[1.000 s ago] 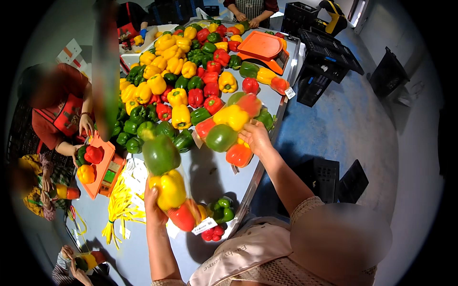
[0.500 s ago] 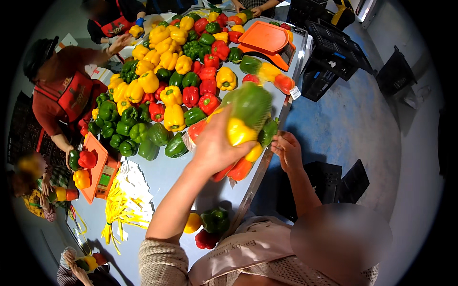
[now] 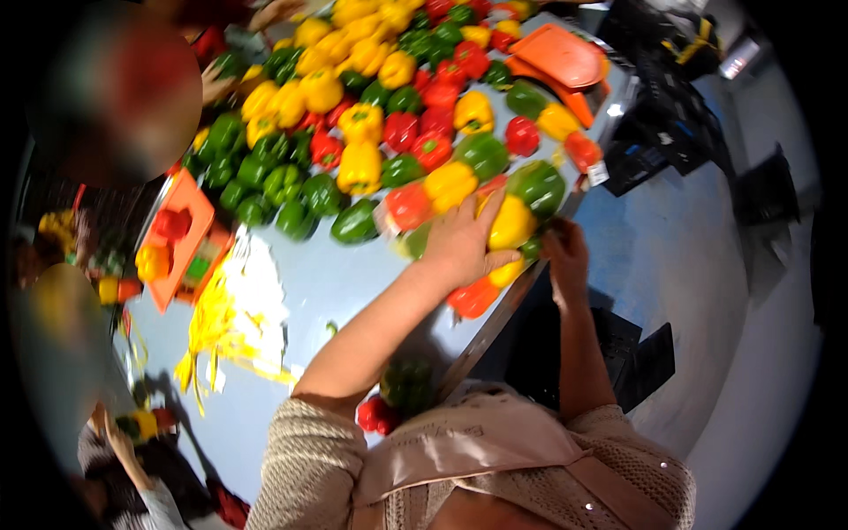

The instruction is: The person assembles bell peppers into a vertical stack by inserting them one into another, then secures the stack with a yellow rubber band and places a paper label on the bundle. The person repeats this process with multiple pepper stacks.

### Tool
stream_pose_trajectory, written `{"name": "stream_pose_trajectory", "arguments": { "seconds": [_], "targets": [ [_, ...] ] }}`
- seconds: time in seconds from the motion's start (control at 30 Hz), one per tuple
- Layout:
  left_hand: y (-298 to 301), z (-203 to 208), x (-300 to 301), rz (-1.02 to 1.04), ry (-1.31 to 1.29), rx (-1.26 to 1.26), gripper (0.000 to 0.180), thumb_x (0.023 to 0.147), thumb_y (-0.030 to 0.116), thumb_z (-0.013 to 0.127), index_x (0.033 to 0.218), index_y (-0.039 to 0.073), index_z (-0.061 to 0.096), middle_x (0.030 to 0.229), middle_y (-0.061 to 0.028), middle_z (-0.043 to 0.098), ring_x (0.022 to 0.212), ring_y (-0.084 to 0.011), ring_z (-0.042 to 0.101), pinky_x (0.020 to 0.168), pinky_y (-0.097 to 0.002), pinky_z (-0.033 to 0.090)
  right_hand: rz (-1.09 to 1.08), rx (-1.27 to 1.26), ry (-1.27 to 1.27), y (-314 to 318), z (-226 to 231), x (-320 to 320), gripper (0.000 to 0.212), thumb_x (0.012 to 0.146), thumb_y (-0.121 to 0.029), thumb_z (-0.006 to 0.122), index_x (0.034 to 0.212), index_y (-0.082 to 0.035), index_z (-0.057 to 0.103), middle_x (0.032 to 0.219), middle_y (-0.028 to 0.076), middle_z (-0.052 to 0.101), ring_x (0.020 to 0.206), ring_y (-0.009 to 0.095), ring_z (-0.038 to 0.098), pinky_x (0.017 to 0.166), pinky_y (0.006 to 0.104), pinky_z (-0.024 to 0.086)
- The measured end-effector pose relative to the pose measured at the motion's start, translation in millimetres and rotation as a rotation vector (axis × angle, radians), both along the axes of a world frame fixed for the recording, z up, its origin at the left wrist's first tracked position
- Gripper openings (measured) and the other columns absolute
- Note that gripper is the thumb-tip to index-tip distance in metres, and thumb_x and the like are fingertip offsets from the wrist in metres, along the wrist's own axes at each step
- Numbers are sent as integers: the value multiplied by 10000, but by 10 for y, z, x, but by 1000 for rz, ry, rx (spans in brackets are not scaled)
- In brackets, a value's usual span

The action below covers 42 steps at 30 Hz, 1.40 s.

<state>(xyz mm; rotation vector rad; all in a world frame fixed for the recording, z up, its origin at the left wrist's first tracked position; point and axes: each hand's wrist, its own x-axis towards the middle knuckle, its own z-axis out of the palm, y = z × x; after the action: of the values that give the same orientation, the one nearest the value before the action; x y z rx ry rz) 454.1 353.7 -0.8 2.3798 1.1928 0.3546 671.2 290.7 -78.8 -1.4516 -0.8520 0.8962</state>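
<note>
My left hand [image 3: 466, 237] is closed round a netted pack of bell peppers, with a green pepper [image 3: 536, 188] and a yellow pepper [image 3: 512, 223] showing; the rest is under my palm. It is low among other packs at the table's right edge. One pack [image 3: 450, 185] of green, yellow and red lies just beyond my fingers. Another, ending in a red pepper [image 3: 474, 299], lies on the near side. By that pack's green end, my right hand [image 3: 567, 256] has its fingers curled together; whatever is in them is hidden.
Loose yellow, green and red peppers [image 3: 360, 168] cover the far table. Orange scales [image 3: 565, 55] stand far right and left [image 3: 181, 230]. Yellow net sleeves with white labels [image 3: 234, 309] lie at left. A green pepper [image 3: 406, 386] sits by my apron. Black crates [image 3: 649, 124] stand right; co-workers are left.
The view has shifted. My left hand has lowered the raised pepper pack down among the other packs. My right hand stays close to the table edge, fingers still curled.
</note>
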Motion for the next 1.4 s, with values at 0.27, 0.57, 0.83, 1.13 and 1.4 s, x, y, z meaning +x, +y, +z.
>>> {"name": "stream_pose_trajectory", "arguments": {
  "seconds": [0.27, 0.57, 0.83, 1.13, 1.4],
  "targets": [
    [-949, -128, -2260, 610, -226, -103, 501, 849, 285, 745, 1230, -3, 593, 1190, -191, 613, 1070, -335, 612, 896, -405, 515, 54, 197, -160, -98, 436, -178, 239, 984, -65, 554, 1200, 38, 552, 955, 24, 631, 818, 47, 561, 751, 180, 461],
    [-2609, -640, -3042, 973, -465, -537, 678, 802, 226, 817, 1362, 2, 508, 1208, -135, 599, 843, -167, 639, 712, -307, 547, 1078, 172, -640, -606, 573, -1526, 552, 806, -124, 731, 1312, -65, 519, 1203, 137, 591, 1098, 316, 597, 910, 353, 491],
    [-2711, -928, -2487, 456, -481, -446, 1362, 538, 261, 950, 1543, 48, 56, 1487, -309, 193, 1380, -437, 311, 1138, -448, 344, 1253, -246, -564, -1132, 204, -1930, 923, 702, -287, 827, 1476, -83, 368, 1401, 231, 458, 1305, 338, 463, 1064, 389, 407],
    [-3138, -901, -2820, 462, -592, -517, 1096, 616, 174, 897, 1495, 93, 248, 1362, -231, 353, 1261, -394, 420, 1075, -432, 396, 1192, -446, -460, -1737, 164, -2386, 898, 703, -150, 847, 1482, -123, 403, 1321, 121, 570, 1204, 216, 547, 1030, 342, 442],
    [-3969, -555, -4074, 711, -629, -295, 1071, 601, 72, 885, 1489, 79, 287, 1372, -192, 367, 1279, -358, 419, 1056, -410, 431, 1409, -31, -507, -2022, 289, -3945, 838, 723, -324, 834, 1404, -29, 448, 1330, 212, 501, 1251, 332, 495, 1062, 387, 397]
  ]
}}
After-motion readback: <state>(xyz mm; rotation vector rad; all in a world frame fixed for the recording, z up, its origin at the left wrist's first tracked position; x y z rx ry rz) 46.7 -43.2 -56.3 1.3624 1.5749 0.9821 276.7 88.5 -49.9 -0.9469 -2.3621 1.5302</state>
